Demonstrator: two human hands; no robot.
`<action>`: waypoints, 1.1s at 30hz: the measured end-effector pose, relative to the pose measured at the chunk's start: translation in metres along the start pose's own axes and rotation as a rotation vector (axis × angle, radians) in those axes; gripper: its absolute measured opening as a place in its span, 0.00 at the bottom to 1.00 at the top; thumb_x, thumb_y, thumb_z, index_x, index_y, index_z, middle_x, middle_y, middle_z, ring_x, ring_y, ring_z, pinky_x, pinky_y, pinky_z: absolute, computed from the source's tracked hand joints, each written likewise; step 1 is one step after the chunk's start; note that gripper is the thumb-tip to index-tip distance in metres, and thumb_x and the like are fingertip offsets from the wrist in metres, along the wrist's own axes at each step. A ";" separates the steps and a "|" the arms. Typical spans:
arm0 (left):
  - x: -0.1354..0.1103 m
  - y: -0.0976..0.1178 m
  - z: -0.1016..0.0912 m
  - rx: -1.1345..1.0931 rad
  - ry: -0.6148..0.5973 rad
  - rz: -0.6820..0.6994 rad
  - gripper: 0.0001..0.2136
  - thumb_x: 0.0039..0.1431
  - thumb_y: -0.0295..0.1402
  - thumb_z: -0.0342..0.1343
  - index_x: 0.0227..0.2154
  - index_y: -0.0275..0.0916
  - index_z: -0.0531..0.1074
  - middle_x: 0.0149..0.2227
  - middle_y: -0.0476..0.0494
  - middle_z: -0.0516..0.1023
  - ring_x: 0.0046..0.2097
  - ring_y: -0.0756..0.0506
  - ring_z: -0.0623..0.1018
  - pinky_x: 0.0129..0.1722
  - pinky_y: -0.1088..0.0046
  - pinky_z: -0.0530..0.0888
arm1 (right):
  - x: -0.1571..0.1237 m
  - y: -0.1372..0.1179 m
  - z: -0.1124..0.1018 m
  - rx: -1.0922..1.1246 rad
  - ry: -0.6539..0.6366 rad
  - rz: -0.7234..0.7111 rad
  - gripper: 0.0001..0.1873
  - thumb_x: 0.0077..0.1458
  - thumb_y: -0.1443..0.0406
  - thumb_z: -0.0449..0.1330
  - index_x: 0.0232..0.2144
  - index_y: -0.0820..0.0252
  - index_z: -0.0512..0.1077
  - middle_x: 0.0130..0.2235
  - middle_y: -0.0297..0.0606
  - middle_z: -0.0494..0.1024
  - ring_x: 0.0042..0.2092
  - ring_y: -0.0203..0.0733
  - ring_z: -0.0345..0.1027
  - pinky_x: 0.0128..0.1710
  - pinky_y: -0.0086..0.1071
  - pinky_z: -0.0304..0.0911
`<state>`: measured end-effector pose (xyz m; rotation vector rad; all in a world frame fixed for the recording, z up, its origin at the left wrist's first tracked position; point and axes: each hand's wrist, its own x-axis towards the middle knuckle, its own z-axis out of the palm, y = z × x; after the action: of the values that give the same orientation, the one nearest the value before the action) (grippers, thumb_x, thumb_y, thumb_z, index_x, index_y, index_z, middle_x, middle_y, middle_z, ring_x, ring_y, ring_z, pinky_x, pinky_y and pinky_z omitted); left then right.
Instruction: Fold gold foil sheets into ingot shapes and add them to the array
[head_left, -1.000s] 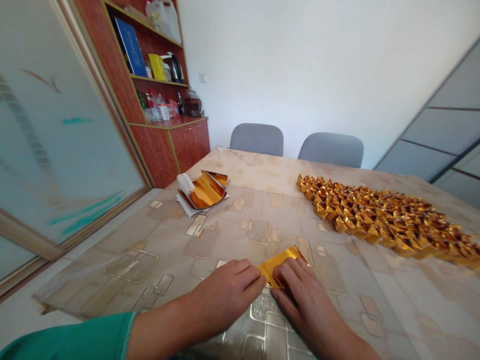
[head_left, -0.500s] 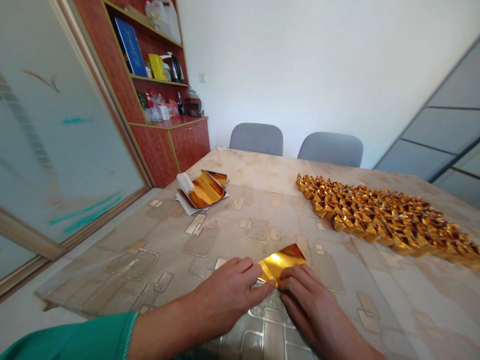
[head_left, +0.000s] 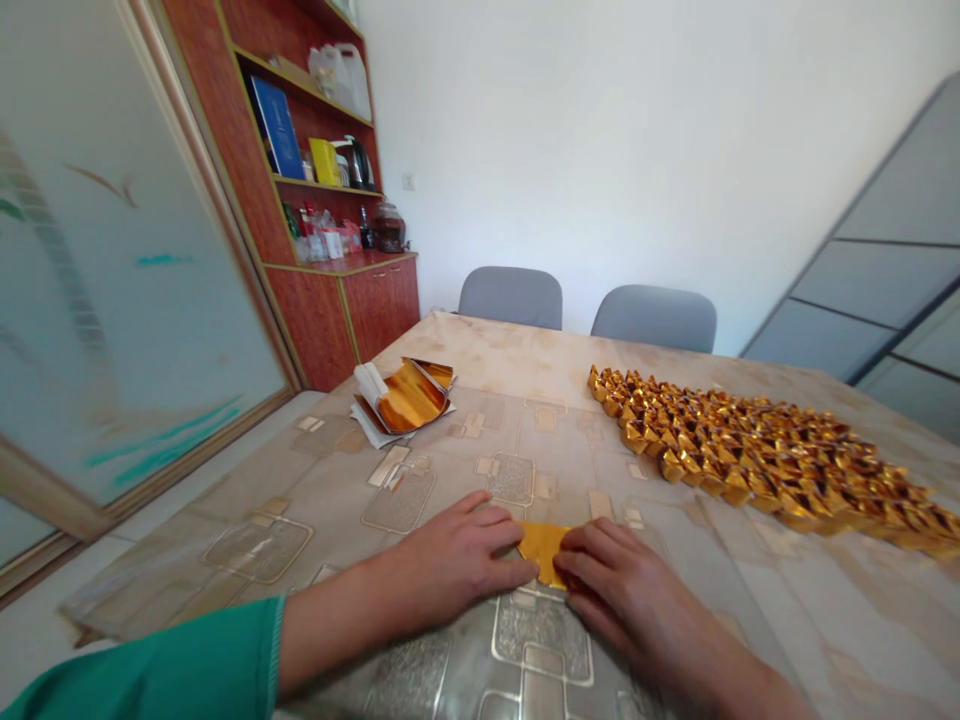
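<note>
Head view: small rectangular gold foil sheet point(head_left: 541, 552) lies flat on the beige patterned vinyl tablecloth point(head_left: 480, 350), between both hands, close to the near table edge. Left hand point(head_left: 450, 560), coming out of a green sleeve point(head_left: 150, 670), is palm down, its fingers point(head_left: 480, 530) extended and slightly spread, tips at or just touching the foil's left edge, no pinch. Right hand point(head_left: 630, 590) is palm down, its fingers point(head_left: 592, 550) pressed together and lying on the foil's right side, pinning it to the table. Right thumb: cannot tell. Ahead left, a curled stack of gold foil sheets point(head_left: 409, 397) sits on white paper point(head_left: 367, 425). Right side of table: large flat mass of folded gold foil ingots point(head_left: 757, 460), packed side by side, well apart from both hands. Far side: two grey upholstered chairs point(head_left: 510, 298). Left wall: reddish wood cabinet point(head_left: 322, 320) with shelves of bottles and a blue book point(head_left: 277, 128).
</note>
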<state>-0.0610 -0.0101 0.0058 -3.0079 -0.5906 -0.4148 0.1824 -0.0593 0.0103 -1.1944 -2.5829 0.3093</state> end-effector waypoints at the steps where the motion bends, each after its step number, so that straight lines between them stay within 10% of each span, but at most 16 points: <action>1: 0.003 -0.006 -0.002 -0.045 -0.012 0.032 0.10 0.64 0.32 0.52 0.46 0.51 0.72 0.43 0.47 0.76 0.47 0.45 0.73 0.52 0.64 0.64 | 0.000 0.002 -0.003 -0.010 -0.021 -0.010 0.07 0.60 0.69 0.56 0.40 0.55 0.72 0.38 0.36 0.75 0.41 0.43 0.67 0.44 0.39 0.64; 16: 0.005 -0.018 0.011 -0.203 -0.077 0.037 0.18 0.64 0.34 0.50 0.56 0.45 0.66 0.62 0.37 0.64 0.62 0.39 0.64 0.59 0.58 0.62 | -0.006 0.003 -0.017 -0.031 -0.011 -0.086 0.09 0.56 0.67 0.58 0.40 0.53 0.73 0.37 0.36 0.77 0.39 0.43 0.68 0.42 0.37 0.63; 33: 0.019 -0.030 0.018 -0.241 -0.013 0.036 0.10 0.65 0.31 0.50 0.46 0.45 0.71 0.52 0.45 0.75 0.60 0.43 0.67 0.60 0.58 0.60 | 0.037 0.031 0.006 0.196 0.102 -0.111 0.13 0.62 0.74 0.50 0.39 0.58 0.73 0.43 0.39 0.75 0.45 0.39 0.67 0.45 0.34 0.65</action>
<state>-0.0511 0.0262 -0.0065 -3.2460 -0.5203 -0.4986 0.1796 -0.0116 0.0009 -0.9696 -2.4542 0.4531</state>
